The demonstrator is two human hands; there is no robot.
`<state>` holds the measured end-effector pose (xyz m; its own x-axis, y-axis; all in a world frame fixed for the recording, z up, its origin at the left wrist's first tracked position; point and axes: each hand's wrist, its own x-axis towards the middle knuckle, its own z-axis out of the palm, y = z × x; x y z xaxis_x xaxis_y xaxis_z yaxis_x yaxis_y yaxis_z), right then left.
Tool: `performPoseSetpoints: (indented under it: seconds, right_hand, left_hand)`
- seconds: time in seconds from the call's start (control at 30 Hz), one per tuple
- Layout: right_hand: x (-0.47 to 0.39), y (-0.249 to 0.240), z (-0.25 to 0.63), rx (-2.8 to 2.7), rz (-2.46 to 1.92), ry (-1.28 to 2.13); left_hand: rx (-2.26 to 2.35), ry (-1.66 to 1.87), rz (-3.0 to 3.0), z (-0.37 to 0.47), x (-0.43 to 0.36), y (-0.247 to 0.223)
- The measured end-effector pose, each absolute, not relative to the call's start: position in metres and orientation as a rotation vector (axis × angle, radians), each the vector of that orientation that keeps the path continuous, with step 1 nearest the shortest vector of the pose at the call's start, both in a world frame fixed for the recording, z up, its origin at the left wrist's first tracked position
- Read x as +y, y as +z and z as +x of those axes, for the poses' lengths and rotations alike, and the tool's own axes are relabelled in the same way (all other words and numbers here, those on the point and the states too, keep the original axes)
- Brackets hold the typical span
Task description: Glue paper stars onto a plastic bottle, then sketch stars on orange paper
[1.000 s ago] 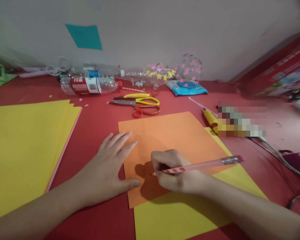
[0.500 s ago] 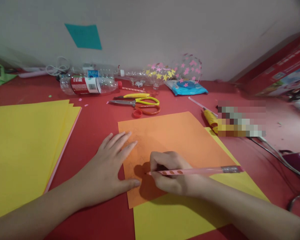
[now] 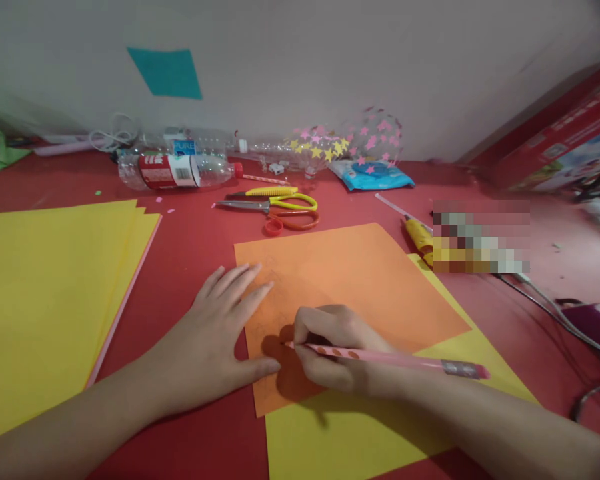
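An orange sheet of paper [image 3: 340,273] lies on the red table, partly over a yellow sheet [image 3: 360,433]. Faint pencil lines run down its left part. My left hand [image 3: 230,320] rests open with fingers spread, the fingertips and thumb on the paper's left edge. In my right hand [image 3: 337,347] is a pink pencil [image 3: 400,360] with a pink eraser end, pinched near its point. The pencil's tip is at the orange paper, just right of my left hand; whether it touches is too fine to tell.
A stack of yellow paper [image 3: 55,293] lies on the left. Behind the orange sheet are scissors [image 3: 293,203], a yellow cutter [image 3: 273,192], a red tape ring [image 3: 274,227], plastic bottles [image 3: 170,171] and a blue wipes packet [image 3: 375,177]. A yellow glue gun [image 3: 419,239] and cords lie to the right.
My right hand has shifted slightly left, with the pencil's tip further left and its eraser end tilted lower. My left hand stays in place on the paper.
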<state>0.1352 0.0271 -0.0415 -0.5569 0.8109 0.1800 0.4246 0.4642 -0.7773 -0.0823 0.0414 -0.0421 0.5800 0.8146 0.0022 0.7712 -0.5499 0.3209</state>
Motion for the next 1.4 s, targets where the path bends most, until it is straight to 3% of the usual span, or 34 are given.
performPoseSetpoints:
  seconds: [0.7, 1.4]
  right_hand:
    - [0.0279, -0.0408, 0.1388, -2.073, -1.216, 0.928]
    - [0.0246, -0.0410, 0.1385, -2.223, -0.840, 0.875]
  left_hand:
    - [1.298, 0.160, 2.529, -0.0833, 0.0421, -0.0422]
    - [1.307, 0.164, 2.541, -0.0827, 0.0415, -0.0429]
